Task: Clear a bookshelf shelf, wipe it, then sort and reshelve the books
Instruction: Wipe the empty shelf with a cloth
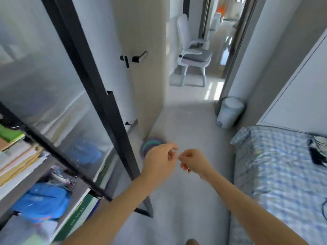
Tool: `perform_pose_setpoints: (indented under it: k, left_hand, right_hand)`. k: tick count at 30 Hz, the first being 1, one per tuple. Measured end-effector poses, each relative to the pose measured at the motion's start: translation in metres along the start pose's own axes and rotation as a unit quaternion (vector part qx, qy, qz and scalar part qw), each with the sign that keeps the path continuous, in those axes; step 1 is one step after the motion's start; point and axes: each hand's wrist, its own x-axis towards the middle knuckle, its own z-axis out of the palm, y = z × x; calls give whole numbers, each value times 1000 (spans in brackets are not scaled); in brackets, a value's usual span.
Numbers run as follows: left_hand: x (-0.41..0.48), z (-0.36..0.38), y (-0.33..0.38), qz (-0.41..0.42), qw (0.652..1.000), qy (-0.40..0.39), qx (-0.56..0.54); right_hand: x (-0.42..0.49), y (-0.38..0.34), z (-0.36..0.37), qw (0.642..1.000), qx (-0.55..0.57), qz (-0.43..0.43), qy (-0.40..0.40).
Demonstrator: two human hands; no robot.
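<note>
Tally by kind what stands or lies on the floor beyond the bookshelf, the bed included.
Chair: 1
Bin: 1
Round mat: 1
Bed: 1
Total: 4

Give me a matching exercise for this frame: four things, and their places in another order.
Things: 1 chair; 2 bin; 3 blue bag; 4 round mat.
Places: A low in the bookcase; B floor near the bed; C beyond the doorway; D floor at the open door's foot.
Pairs: 1-C, 2-B, 3-A, 4-D.
</note>
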Motion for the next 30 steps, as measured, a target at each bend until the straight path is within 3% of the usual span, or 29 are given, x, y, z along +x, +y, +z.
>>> perform_pose_setpoints:
  k: [3,11,19,30]
  left_hand:
    - [41,42,-10,-75,997,-26,-11]
    - [166,150,-53,-283,958,-1,-36]
    - [273,226,-113,-465,878,9,-117]
    - [367,316,-271,-611,778,-8,-145]
  right_hand:
    - [44,16,-17,999,1,37,10]
    - [189,56,-79,996,20,79,-27]
    - [362,103,-119,987,-53,139,-66]
    - [573,144,-67,966,-23,243,-83]
